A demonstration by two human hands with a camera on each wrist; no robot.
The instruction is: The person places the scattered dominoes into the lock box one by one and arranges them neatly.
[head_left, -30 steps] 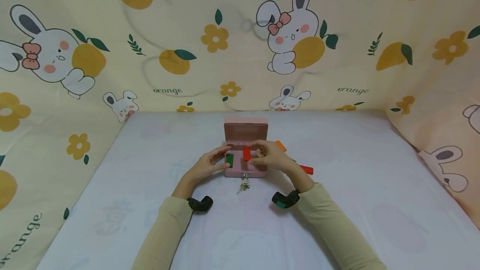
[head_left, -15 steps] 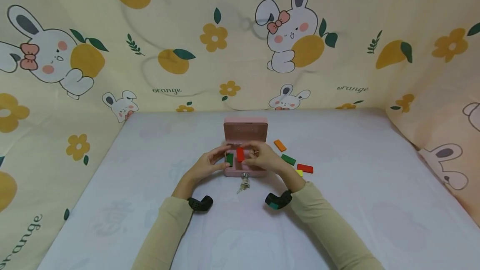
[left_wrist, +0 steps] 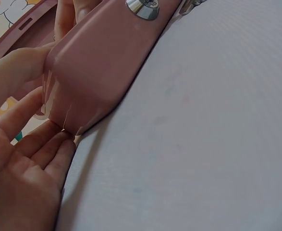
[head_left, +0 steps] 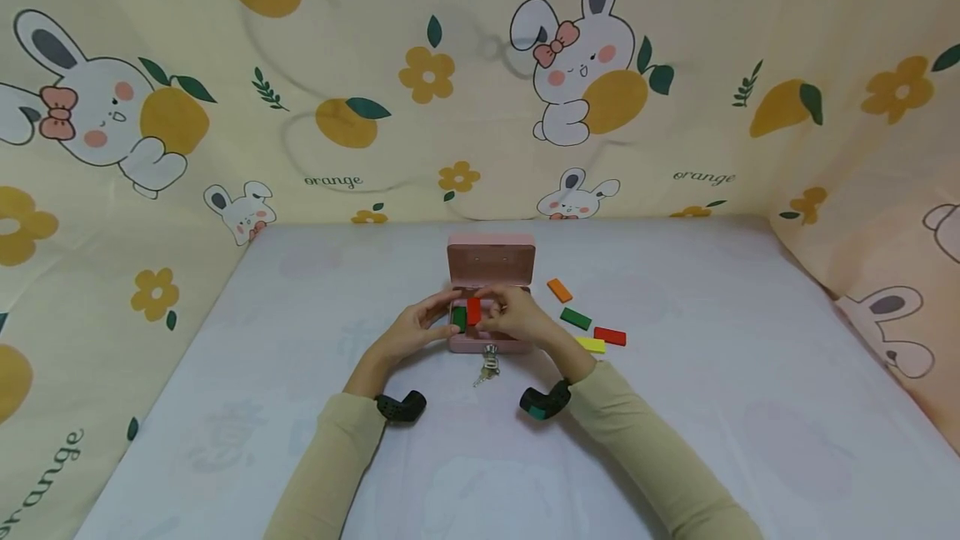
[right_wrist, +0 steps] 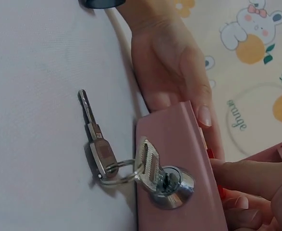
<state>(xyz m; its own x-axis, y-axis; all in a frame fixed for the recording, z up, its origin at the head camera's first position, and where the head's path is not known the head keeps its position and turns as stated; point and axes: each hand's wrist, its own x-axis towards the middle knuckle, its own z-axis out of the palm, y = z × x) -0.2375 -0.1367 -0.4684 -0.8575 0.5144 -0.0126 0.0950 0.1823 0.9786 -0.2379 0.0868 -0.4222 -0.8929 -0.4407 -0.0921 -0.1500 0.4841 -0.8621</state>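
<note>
A small pink lockbox (head_left: 467, 346) stands with its lid (head_left: 491, 263) raised. My left hand (head_left: 408, 333) holds the box's left end, the thumb over the rim and the other fingers along the outside wall, as the left wrist view shows. Inside at the left, a green block (head_left: 459, 319) stands. My right hand (head_left: 520, 317) pinches a red block (head_left: 473, 312) between thumb and fingers inside the box, right beside the green one. In the right wrist view only a sliver of the red block (right_wrist: 221, 191) shows behind the front wall.
Right of the box lie an orange block (head_left: 559, 290), a green block (head_left: 576, 318), a red block (head_left: 610, 336) and a yellow block (head_left: 591, 345). One key sits in the front lock (right_wrist: 172, 187); another key (right_wrist: 102, 156) hangs by a ring onto the white tablecloth.
My right hand has moved left with the red block, from mid-box to beside the standing green block. Its forearm has uncovered the loose blocks at right. The left hand stays put.
</note>
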